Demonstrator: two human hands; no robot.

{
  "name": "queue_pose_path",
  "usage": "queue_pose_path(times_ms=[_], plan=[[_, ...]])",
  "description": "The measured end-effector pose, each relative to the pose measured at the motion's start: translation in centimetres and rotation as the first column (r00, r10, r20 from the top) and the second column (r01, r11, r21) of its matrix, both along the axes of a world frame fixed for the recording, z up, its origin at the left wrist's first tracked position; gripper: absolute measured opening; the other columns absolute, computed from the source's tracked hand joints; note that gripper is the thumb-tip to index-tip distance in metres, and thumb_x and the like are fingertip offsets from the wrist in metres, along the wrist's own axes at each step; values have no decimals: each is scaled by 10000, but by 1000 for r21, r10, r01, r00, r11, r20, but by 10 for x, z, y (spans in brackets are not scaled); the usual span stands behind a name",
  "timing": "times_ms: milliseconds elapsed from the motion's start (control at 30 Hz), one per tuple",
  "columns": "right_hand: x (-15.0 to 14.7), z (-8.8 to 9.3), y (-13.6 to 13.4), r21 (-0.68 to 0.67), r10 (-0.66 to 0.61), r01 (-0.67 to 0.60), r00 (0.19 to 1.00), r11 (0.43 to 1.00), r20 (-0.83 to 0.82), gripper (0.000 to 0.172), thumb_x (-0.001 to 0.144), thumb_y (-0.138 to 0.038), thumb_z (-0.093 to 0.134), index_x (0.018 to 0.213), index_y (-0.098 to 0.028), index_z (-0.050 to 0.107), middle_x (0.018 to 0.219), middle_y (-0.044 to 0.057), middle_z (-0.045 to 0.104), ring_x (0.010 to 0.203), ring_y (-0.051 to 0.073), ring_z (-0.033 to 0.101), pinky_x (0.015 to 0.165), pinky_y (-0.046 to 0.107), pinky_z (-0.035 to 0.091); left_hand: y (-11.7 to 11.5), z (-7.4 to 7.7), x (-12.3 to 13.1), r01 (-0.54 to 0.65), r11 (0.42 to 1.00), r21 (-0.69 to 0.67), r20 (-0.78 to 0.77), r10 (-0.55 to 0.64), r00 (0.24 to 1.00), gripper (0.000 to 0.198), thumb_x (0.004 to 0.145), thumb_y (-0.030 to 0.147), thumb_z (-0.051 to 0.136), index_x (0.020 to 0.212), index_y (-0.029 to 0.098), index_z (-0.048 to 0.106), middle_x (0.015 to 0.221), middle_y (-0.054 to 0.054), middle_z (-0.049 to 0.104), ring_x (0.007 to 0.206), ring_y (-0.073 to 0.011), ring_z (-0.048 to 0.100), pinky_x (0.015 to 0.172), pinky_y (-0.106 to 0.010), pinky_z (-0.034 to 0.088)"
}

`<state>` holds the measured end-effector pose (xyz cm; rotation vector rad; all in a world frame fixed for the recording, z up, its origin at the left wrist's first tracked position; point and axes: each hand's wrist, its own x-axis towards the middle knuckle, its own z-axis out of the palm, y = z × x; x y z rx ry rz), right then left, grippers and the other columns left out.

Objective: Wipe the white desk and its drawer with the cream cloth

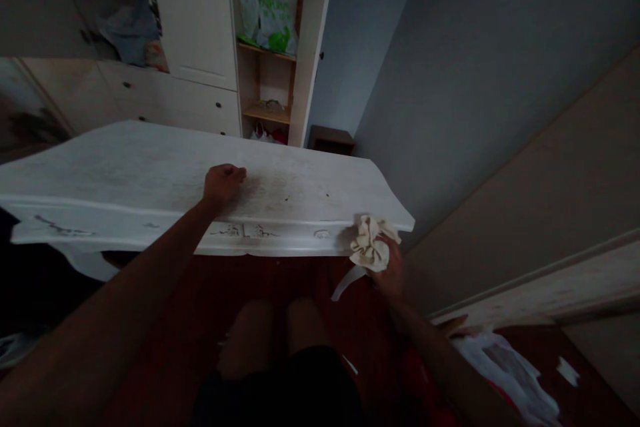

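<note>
A white table (125, 173) with a grubby top and a carved front edge stands in front of me. My left hand (223, 181) rests on the tabletop near its middle, fingers curled into a loose fist with nothing visible in it. My right hand (389, 267) is at the table's front right corner, closed on a crumpled cream cloth (369, 243) that presses against the front edge. A strip of the cloth hangs down below it. My bare knees (273, 333) show below the table.
A white wardrobe (195, 13) stands behind the table, with open shelves holding plastic bags (265, 10). A small dark stool (331, 139) sits by the grey wall. White plastic bags (505, 373) lie on the dark red floor at the right.
</note>
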<state>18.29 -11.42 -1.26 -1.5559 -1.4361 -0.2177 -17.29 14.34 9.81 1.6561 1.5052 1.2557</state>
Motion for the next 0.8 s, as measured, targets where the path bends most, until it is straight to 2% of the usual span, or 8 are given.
queue_pose_path(times_ms=[100, 200, 300, 433, 533, 633, 700, 800], plan=[[3, -32, -5, -33, -39, 39, 999, 999, -23, 530, 749, -435, 643, 1265, -379, 532, 1264, 84, 599, 1219, 400, 563, 1034, 651, 438, -1, 0, 1, 13, 1000, 12, 6, -13, 1000, 199, 771, 291, 591, 609, 177, 594, 596, -11, 582, 617, -153, 537, 639, -270, 410], [10, -46, -1, -22, -77, 77, 996, 997, -47, 580, 795, -451, 606, 1349, -365, 457, 1299, 101, 546, 1242, 388, 535, 1043, 657, 421, -2, 1, 1, -3, 1000, 1, 4, 3, 1000, 180, 768, 278, 590, 622, 174, 603, 598, -9, 583, 615, -158, 541, 634, -277, 408], [5, -44, 7, -1, -130, 130, 990, 992, -55, 617, 806, -450, 614, 1377, -352, 401, 1324, 112, 501, 1265, 400, 495, 1061, 647, 397, -1, 0, 2, -19, 1000, 8, -29, 19, 999, 190, 768, 284, 586, 614, 175, 599, 588, -8, 579, 617, -162, 541, 641, -282, 410], [-23, -36, 17, -25, -211, 210, 975, 977, -67, 601, 795, -426, 606, 1352, -315, 409, 1328, 137, 482, 1265, 407, 461, 1077, 622, 379, 3, -2, 2, -22, 1000, 16, -57, 23, 998, 212, 771, 317, 582, 619, 171, 601, 598, -9, 588, 622, -154, 543, 651, -275, 411], [-48, -37, 25, -115, -131, 125, 990, 985, -46, 585, 781, -363, 612, 1325, -222, 447, 1264, 172, 506, 1240, 384, 471, 1077, 603, 386, 3, -2, 2, -38, 999, 7, -96, 39, 995, 209, 768, 330, 581, 641, 167, 615, 612, -13, 600, 640, -157, 552, 649, -270, 409], [-72, -41, 33, -206, -26, 20, 999, 978, -26, 581, 755, -325, 641, 1299, -207, 478, 1244, 180, 525, 1219, 374, 486, 1062, 576, 413, 3, -2, 3, -52, 999, 4, -134, 52, 990, 203, 764, 335, 573, 658, 170, 628, 637, -16, 621, 670, -165, 570, 659, -267, 419], [-88, -44, 37, -219, -30, 23, 999, 975, -28, 572, 749, -317, 647, 1287, -204, 490, 1247, 184, 532, 1221, 373, 482, 1061, 566, 414, 4, -3, 3, -51, 999, 11, -139, 52, 989, 208, 758, 346, 567, 662, 173, 631, 644, -18, 628, 678, -167, 578, 656, -266, 425], [-109, -44, 42, -220, -103, 85, 992, 972, -73, 545, 759, -328, 639, 1264, -171, 507, 1227, 184, 557, 1220, 360, 482, 1064, 545, 410, 7, -6, 3, -63, 998, 24, -153, 66, 986, 214, 738, 358, 556, 648, 178, 627, 631, -23, 621, 676, -174, 584, 644, -272, 426]])
